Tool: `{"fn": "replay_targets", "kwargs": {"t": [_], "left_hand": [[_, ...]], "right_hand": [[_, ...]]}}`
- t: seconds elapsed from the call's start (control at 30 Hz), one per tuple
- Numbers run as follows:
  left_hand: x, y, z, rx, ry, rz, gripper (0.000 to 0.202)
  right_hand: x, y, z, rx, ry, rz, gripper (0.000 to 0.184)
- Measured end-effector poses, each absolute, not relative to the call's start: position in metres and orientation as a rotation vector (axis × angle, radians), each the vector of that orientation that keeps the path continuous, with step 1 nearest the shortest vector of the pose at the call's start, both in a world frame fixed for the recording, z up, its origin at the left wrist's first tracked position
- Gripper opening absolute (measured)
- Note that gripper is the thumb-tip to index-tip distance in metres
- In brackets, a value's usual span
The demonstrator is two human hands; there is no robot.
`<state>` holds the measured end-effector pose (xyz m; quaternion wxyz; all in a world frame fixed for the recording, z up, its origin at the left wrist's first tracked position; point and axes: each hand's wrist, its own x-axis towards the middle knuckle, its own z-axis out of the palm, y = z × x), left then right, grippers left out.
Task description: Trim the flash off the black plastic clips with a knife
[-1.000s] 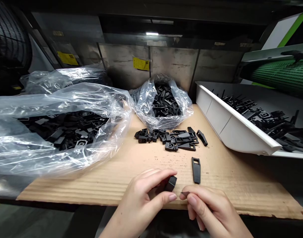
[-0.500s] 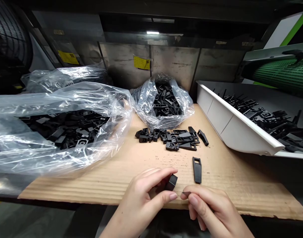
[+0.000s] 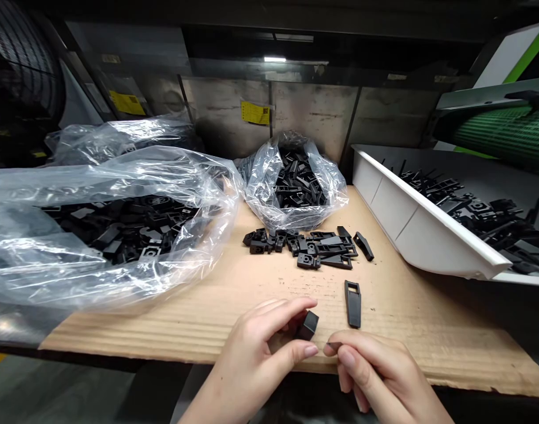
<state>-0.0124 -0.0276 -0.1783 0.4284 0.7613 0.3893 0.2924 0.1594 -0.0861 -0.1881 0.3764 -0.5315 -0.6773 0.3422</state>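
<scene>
My left hand [image 3: 263,344] curls around a small black plastic block [image 3: 309,325] near the front edge of the cardboard; its thumb and forefinger stand apart at the tips. Just to the right, my right hand [image 3: 379,368] pinches a thin dark piece [image 3: 333,346] between thumb and forefinger, mostly covered by the fingers. Beyond the right hand a black tapered clip [image 3: 353,306] with a rectangular window lies by itself. Farther back is a loose cluster of black plastic parts [image 3: 309,247], some blocky and some tapered.
An open plastic bag [image 3: 208,235] of black parts spreads over the left side. A smaller open bag [image 3: 335,194] holds tapered parts at the back. At right, a white bin [image 3: 411,224] contains more black parts. Cardboard [image 3: 172,330] covers the work surface.
The whole view has shifted slightly, so everything appears a little farther right. Both hands keep the same grip and pose.
</scene>
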Motion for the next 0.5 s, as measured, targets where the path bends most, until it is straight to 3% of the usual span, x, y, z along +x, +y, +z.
{"fn": "replay_targets", "kwargs": {"t": [0.5], "left_hand": [[-0.0101,-0.0274,-0.1766,1.869,1.007,0.721,0.031]], "right_hand": [[0.1586,-0.0876,-0.1887,-1.384,-1.706,0.85,0.035]]}}
